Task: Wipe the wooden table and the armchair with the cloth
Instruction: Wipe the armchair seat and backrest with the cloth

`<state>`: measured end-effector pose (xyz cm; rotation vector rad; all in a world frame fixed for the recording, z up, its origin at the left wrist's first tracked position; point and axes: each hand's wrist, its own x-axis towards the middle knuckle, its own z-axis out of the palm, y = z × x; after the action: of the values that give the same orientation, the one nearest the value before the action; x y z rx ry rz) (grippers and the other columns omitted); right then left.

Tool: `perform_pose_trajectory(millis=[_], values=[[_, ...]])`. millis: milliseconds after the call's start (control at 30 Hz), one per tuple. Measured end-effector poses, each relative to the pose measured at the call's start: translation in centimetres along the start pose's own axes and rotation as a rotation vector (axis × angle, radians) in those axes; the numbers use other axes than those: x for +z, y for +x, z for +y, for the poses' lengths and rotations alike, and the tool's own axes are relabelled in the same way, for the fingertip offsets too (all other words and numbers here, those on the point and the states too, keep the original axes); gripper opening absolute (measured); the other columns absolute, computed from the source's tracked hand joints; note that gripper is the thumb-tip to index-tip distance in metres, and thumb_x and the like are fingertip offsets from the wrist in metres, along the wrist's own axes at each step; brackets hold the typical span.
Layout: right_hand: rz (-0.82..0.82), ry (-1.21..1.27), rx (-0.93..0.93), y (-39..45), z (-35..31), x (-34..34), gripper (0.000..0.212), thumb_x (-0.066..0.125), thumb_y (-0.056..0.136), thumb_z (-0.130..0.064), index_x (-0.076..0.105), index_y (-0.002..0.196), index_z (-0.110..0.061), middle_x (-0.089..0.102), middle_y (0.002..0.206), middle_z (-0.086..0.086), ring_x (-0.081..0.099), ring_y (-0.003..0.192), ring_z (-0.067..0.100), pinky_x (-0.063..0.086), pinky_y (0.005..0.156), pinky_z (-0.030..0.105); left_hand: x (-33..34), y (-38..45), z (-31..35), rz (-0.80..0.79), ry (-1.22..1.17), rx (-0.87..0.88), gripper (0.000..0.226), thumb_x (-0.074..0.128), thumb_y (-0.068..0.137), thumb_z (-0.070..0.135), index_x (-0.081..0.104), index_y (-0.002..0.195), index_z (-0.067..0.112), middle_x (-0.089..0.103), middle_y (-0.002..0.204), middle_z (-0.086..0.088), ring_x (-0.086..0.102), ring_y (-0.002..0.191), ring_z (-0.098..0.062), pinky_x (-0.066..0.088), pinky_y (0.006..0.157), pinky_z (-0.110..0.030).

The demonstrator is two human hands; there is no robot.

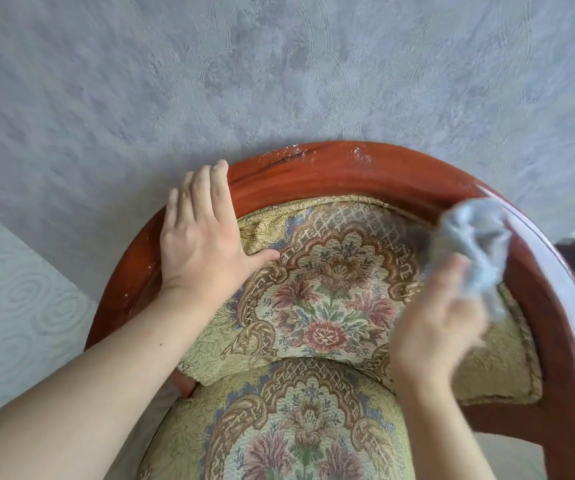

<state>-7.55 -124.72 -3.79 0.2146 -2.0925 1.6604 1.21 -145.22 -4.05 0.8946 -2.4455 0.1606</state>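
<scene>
Left hand (199, 237) flat, fingers straight, bracing armchair (331, 174) rim. Right hand (441, 327) grips bunched cloth (476, 237), blurred. Risk: cloth skips white specks far along rim, or snags upholstery trim.

Left hand (200, 237) on armchair (331, 168) rail, right hand (441, 327) with cloth (476, 237) opposite.

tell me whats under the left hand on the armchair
The left hand lies flat on the curved wooden rail, thumb on the floral backrest. The rail beneath the palm is covered.
</scene>
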Motion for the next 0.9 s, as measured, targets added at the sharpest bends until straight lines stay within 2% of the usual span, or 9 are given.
perform_pose_trajectory(millis=[67, 133, 167, 500, 633, 700, 800, 833, 900], values=[[-0.214, -0.146, -0.081, -0.6, 0.5, 2.8, 0.051, 0.027, 0.105, -0.042, 0.048, 0.144, -0.019, 0.05, 0.149, 0.006, 0.042, 0.142, 0.021, 0.036, 0.116, 0.047, 0.1, 0.0, 0.0, 0.005, 0.001, -0.001, 0.14, 0.076, 0.048, 0.08, 0.026, 0.15, -0.002, 0.043, 0.147, -0.024, 0.04, 0.139, -0.041, 0.029, 0.118, -0.051], [-0.37, -0.252, -0.256, -2.0, 0.8, 5.7, 0.051, 0.026, 0.107, -0.033, 0.039, 0.151, -0.012, 0.035, 0.158, 0.007, 0.014, 0.152, 0.016, 0.012, 0.126, 0.041, 0.2, 0.0, -0.1, 0.011, 0.008, 0.007, 0.141, 0.079, 0.047, 0.079, 0.027, 0.149, -0.003, 0.043, 0.146, -0.025, 0.04, 0.138, -0.042, 0.03, 0.117, -0.052], [-0.416, -0.277, -0.319, -2.8, 0.6, 6.9, 0.051, 0.026, 0.106, -0.031, 0.04, 0.15, -0.01, 0.037, 0.157, 0.011, 0.013, 0.151, 0.018, 0.008, 0.126, 0.039, 0.3, 0.0, -0.1, 0.016, 0.012, 0.01, 0.141, 0.08, 0.047, 0.077, 0.027, 0.149, -0.004, 0.043, 0.146, -0.025, 0.04, 0.137, -0.043, 0.031, 0.116, -0.053], [-0.592, -0.206, -0.567, -3.3, 2.5, 7.9, 0.045, 0.035, 0.103, -0.022, 0.057, 0.138, -0.005, 0.056, 0.144, 0.01, 0.04, 0.144, 0.028, 0.016, 0.125, 0.047, 0.8, 0.0, 0.1, 0.052, 0.031, 0.008, 0.139, 0.081, 0.051, 0.076, 0.026, 0.149, -0.006, 0.043, 0.145, -0.027, 0.039, 0.137, -0.045, 0.028, 0.116, -0.053], [-0.751, -0.09, -0.622, -2.9, 1.9, 7.4, 0.044, 0.034, 0.104, -0.026, 0.058, 0.138, -0.012, 0.055, 0.145, 0.006, 0.036, 0.146, 0.017, 0.017, 0.125, 0.038, 0.9, -0.2, 0.3, 0.102, 0.016, 0.012, 0.117, 0.071, 0.073, 0.072, 0.027, 0.149, -0.007, 0.044, 0.144, -0.027, 0.041, 0.136, -0.046, 0.031, 0.116, -0.054], [-0.793, -0.031, -0.495, -2.6, 1.2, 6.3, 0.044, 0.031, 0.105, -0.034, 0.053, 0.141, -0.024, 0.052, 0.147, 0.001, 0.029, 0.145, 0.002, 0.021, 0.123, 0.031, 0.7, -0.2, 0.3, 0.091, 0.011, 0.01, 0.12, 0.068, 0.072, 0.076, 0.027, 0.149, -0.007, 0.044, 0.145, -0.027, 0.041, 0.137, -0.046, 0.03, 0.117, -0.053], [-0.567, 0.152, -0.18, -2.1, -0.3, 3.5, 0.041, 0.037, 0.1, -0.036, 0.065, 0.125, -0.019, 0.071, 0.124, 0.005, 0.062, 0.124, 0.017, 0.052, 0.101, 0.043, 0.2, -0.2, 0.3, 0.039, 0.007, 0.001, 0.135, 0.073, 0.057, 0.08, 0.026, 0.15, -0.006, 0.042, 0.147, -0.026, 0.039, 0.138, -0.046, 0.028, 0.118, -0.053], [-0.419, 0.231, -0.059, -2.0, -0.9, 2.4, 0.042, 0.039, 0.098, -0.037, 0.072, 0.108, -0.014, 0.077, 0.102, -0.005, 0.071, 0.1, 0.012, 0.058, 0.083, 0.034, 0.0, -0.2, 0.3, 0.024, 0.01, -0.006, 0.137, 0.074, 0.055, 0.079, 0.025, 0.15, -0.005, 0.041, 0.147, -0.026, 0.038, 0.139, -0.046, 0.027, 0.118, -0.054], [-0.088, 0.353, 0.157, -1.2, -1.6, 0.3, 0.04, 0.043, 0.093, -0.04, 0.072, 0.071, -0.022, 0.067, 0.064, -0.021, 0.061, 0.06, -0.007, 0.047, 0.053, 0.014, -0.1, -0.3, 0.4, 0.003, 0.018, -0.007, 0.139, 0.078, 0.053, 0.077, 0.023, 0.151, -0.005, 0.04, 0.148, -0.027, 0.037, 0.14, -0.047, 0.027, 0.119, -0.054]])
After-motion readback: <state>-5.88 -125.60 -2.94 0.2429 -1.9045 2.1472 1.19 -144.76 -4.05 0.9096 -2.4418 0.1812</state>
